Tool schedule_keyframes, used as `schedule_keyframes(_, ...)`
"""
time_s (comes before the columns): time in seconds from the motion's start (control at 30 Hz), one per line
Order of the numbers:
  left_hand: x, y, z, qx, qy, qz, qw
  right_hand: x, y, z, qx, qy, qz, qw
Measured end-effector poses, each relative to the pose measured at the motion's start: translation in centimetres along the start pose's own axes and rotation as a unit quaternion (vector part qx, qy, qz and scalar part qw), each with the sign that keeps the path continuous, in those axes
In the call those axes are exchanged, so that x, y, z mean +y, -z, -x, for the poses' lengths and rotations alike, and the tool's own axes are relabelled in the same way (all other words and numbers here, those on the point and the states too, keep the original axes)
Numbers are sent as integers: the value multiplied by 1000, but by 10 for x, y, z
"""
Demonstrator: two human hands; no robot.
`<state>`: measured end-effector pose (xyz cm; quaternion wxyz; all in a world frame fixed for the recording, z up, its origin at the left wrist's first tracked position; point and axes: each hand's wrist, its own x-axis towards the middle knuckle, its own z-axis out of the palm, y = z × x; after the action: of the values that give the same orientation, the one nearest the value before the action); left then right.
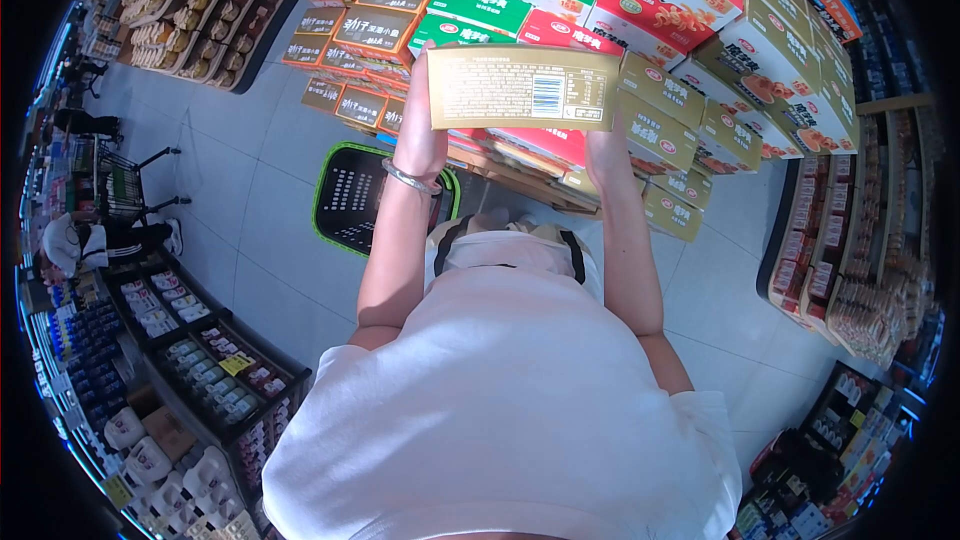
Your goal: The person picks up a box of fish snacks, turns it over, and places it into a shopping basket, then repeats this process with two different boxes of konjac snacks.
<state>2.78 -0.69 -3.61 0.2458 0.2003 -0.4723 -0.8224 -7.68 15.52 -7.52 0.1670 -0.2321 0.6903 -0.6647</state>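
Observation:
A gold box (522,88) with printed text and a barcode on the side facing me is held up between both hands. My left hand (420,130) grips its left end, with a bracelet at the wrist. At the right end, my right hand (606,145) holds it, its fingers mostly hidden behind the box. Behind and beyond the box rise stacked cartons: green ones (480,8), red ones (665,0), gold ones (655,90) and orange-brown ones (375,28).
A black basket with a green rim (318,202) stands on the floor, left of my body. Farther left, a person in a white cap (62,243) is near a shopping cart (122,185). Shelves (855,230) curve along the right; a display case (210,360) stands lower left.

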Motion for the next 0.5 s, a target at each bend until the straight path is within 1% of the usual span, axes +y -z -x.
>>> schedule_keyframes(0.17, -3, 2, -2, 5, -11, -7, 1000, 3, 0, -1, 1, 2, -12, 1000)
schedule_keyframes(0.23, -3, 2, -1, -15, -10, 4, 1000, 3, 0, -1, 2, 6, -11, 1000)
schedule_keyframes(0.43, -1, 2, -3, -18, 0, 3, 1000, 0, 0, -2, -3, -11, -34, 999)
schedule_keyframes(0.5, 0, 0, -3, -19, -3, -1, 1000, 5, 0, -3, -10, 20, -20, 1000)
